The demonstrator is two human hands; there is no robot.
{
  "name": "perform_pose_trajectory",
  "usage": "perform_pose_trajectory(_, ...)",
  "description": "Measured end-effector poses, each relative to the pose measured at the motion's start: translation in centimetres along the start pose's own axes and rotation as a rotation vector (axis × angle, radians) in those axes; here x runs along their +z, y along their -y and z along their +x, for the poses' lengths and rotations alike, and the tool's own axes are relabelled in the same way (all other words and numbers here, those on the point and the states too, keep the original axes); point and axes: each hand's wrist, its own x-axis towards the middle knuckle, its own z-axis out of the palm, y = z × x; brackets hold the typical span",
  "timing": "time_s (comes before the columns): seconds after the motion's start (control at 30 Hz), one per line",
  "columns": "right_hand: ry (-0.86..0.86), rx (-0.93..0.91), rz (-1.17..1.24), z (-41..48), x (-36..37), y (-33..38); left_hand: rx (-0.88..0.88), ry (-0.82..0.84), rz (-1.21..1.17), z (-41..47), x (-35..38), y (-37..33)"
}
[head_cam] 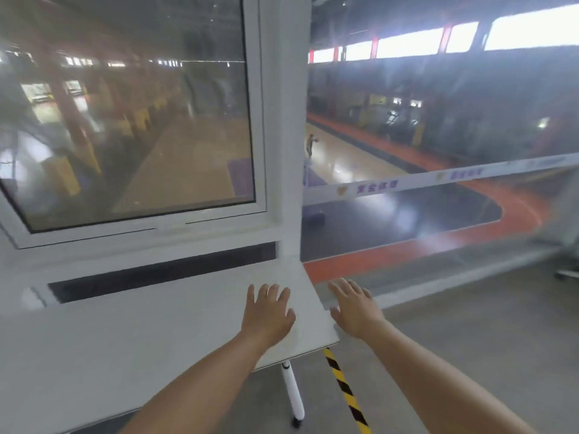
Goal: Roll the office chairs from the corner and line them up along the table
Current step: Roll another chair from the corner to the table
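Note:
A white table (131, 333) runs along the window wall, and its right end corner lies just under my hands. My left hand (269, 311) is stretched out over the table's right end with fingers straight and spread, holding nothing. Beyond the table's right edge, my right hand (355, 303) reaches over the floor, fingers also straight and empty. At the far right edge a white chair base (567, 272) shows partly, blurred and cut off by the frame.
A white table leg (293, 393) on a castor stands below the corner. Yellow-black hazard tape (346, 393) runs across the grey floor. White window frame (282, 120) and a glass wall with a low white rail (454, 278) close the far side.

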Motion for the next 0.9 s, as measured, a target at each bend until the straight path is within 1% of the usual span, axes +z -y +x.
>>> perform_pose_trajectory(0.13, -0.058, 0.182, 0.05, -2.5, -2.5, -12.5, 0.175, -0.009, -0.003, 6.6, -1.0, -11.5)
perform_pose_trajectory(0.27, -0.11, 0.344, 0.092, -4.4, -3.5, -22.8, 0.32, 0.011, -0.029, 13.2, -1.2, -21.8)
perform_pose_trajectory(0.5, -0.147, 0.612, 0.115, -6.0, -3.4, -39.7, 0.552, 0.044, -0.048, 25.6, 1.8, -38.8)
perform_pose_trajectory(0.57, -0.144, 0.677, 0.124, -6.0, -3.5, -43.7, 0.603, 0.088, -0.061, 28.6, 2.2, -42.9)
perform_pose_trajectory(0.63, -0.137, 0.784, 0.119, -6.3, -4.3, -50.1, 0.683, 0.097, -0.067, 33.1, 2.9, -49.9)
perform_pose_trajectory(0.7, -0.172, 0.811, 0.11, -6.5, -5.4, -52.5, 0.739, 0.099, -0.072, 34.6, 2.2, -52.6)
perform_pose_trajectory(0.8, -0.207, 0.929, 0.129, -7.6, -6.4, -59.5, 0.838, 0.112, -0.122, 38.6, 1.9, -61.1)
perform_pose_trajectory(0.9, -0.218, 1.003, 0.105, -10.1, -6.6, -66.3, 0.938, 0.1, -0.118, 41.1, 1.7, -70.1)
